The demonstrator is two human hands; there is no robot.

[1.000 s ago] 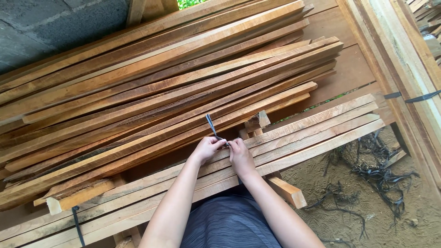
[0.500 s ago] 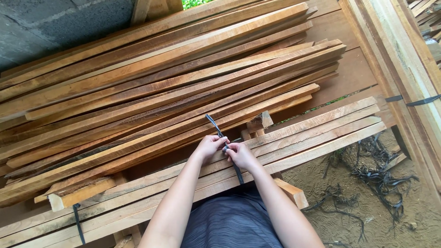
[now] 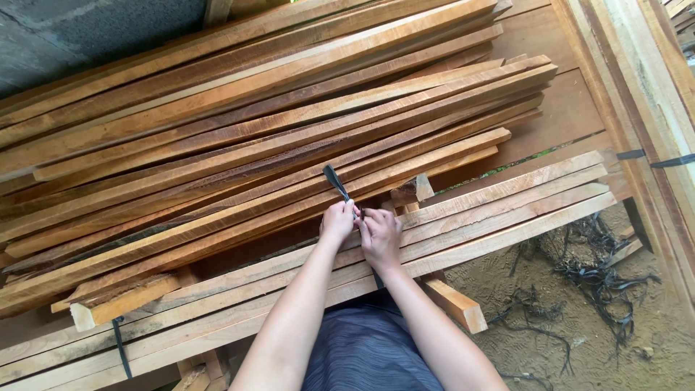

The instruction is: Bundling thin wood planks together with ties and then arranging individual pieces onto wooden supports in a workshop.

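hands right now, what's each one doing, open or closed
Left hand: closed on the black strap over the slats.
Right hand: closed, fingers curled at the same strap.

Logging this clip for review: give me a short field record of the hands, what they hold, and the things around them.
left hand: left hand grips the dark strap over the bundle of wooden slats
right hand: right hand pinches the same strap beside it, the two hands touching
strap: one end sticks up past the fingers
behind: big stack of long planks
ground: sandy, with scraps of dark strapping
second strap: round the slats at the lower left
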